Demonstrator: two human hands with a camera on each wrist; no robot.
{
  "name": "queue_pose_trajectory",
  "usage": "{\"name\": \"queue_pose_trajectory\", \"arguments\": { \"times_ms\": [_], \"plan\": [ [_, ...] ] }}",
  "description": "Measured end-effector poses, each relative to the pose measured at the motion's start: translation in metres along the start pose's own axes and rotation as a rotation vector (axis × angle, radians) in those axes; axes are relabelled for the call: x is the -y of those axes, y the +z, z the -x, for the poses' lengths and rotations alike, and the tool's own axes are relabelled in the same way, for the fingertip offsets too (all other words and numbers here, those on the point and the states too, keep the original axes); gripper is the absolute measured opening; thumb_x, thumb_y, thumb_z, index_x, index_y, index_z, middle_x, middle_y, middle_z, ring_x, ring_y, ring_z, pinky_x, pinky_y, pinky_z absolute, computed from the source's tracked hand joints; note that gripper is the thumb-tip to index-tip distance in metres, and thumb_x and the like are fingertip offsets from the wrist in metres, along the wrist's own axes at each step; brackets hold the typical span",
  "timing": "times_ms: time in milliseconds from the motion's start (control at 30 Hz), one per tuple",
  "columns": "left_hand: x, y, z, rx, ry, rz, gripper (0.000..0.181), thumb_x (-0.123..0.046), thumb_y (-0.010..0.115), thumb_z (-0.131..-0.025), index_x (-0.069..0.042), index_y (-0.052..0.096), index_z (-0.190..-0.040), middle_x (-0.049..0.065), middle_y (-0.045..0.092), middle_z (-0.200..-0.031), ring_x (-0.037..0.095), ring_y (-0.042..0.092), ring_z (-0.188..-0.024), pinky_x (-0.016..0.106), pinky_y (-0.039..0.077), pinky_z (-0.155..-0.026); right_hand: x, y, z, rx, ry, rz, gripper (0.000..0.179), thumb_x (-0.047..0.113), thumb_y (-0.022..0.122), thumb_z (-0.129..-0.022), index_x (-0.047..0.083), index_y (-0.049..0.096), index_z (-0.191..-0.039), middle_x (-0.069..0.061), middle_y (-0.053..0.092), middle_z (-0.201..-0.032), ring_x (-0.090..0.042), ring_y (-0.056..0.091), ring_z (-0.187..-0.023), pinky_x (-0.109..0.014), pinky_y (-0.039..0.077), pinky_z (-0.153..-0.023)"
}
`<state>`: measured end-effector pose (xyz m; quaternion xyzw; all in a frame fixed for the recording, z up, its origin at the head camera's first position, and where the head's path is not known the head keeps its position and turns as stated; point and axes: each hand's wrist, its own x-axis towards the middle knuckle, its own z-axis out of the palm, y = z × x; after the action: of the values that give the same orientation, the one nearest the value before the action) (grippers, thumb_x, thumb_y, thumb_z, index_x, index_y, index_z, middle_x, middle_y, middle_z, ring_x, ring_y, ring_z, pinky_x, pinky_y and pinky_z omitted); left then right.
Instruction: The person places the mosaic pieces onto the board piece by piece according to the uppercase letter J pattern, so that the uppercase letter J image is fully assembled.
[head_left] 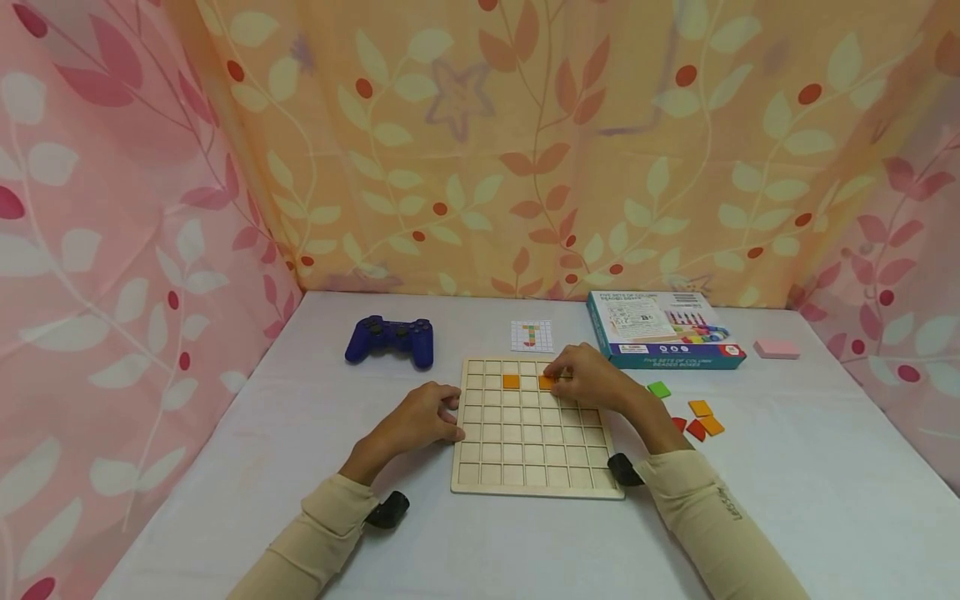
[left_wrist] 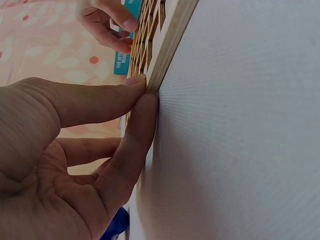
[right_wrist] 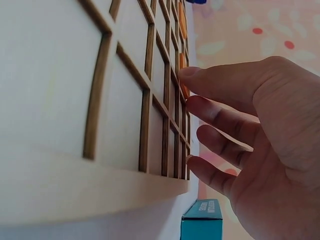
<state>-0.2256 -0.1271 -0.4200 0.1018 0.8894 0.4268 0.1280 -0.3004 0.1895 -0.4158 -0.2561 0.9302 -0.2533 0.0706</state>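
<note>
A wooden grid board (head_left: 512, 454) lies flat on the white tabletop. My left hand (head_left: 416, 417) holds its left edge; in the left wrist view the thumb rests on the rim and a finger meets the side. With thumb and index finger, my right hand (head_left: 592, 375) pinches an orange square tile (head_left: 546, 383) at a cell in the second row from the far side. Another orange square tile (head_left: 511, 382) sits in that same row, farther left. Behind the board lies a pattern card (head_left: 532, 336) printed with a coloured J-like shape on a grid.
Right of the board are a green tile (head_left: 659, 389), loose orange tiles (head_left: 700, 408) and red quarter-round pieces (head_left: 696, 430). A teal-sided box (head_left: 667, 358) and a pink block (head_left: 777, 348) stand behind them. At the back left lies a blue game controller (head_left: 390, 337).
</note>
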Motion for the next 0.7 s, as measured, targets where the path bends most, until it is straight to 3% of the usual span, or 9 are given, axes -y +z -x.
{"name": "queue_pose_trajectory", "arguments": {
  "times_ms": [300,467,700],
  "plan": [
    [-0.001,0.0,0.002,-0.003,0.009,0.005,0.071,0.001,0.09,-0.081,0.009,0.059,-0.144,0.01,0.065,-0.12,0.015,0.069,-0.095,0.029,0.061,-0.077,-0.006,-0.01,0.02,-0.023,0.064,-0.049,0.036,0.015,0.075,-0.091,0.006,0.078,-0.126,-0.005,0.073,-0.111,-0.027,0.06,-0.107,-0.046,0.052,-0.093],
    [-0.002,0.0,0.002,-0.003,0.004,-0.003,0.071,0.001,0.09,-0.081,0.009,0.059,-0.144,0.01,0.065,-0.119,0.015,0.069,-0.095,0.029,0.061,-0.078,-0.017,-0.02,0.04,-0.064,0.054,-0.032,0.035,0.013,0.076,-0.091,0.003,0.077,-0.125,-0.007,0.073,-0.11,-0.03,0.061,-0.109,-0.05,0.05,-0.095],
    [-0.001,0.0,0.001,0.0,0.01,-0.01,0.07,0.001,0.089,-0.081,0.009,0.059,-0.144,0.011,0.065,-0.119,0.016,0.07,-0.096,0.029,0.061,-0.078,-0.036,-0.035,0.068,-0.081,0.101,-0.018,0.035,0.015,0.077,-0.095,0.005,0.075,-0.128,-0.011,0.072,-0.116,-0.033,0.061,-0.113,-0.056,0.053,-0.098]
  ]
}}
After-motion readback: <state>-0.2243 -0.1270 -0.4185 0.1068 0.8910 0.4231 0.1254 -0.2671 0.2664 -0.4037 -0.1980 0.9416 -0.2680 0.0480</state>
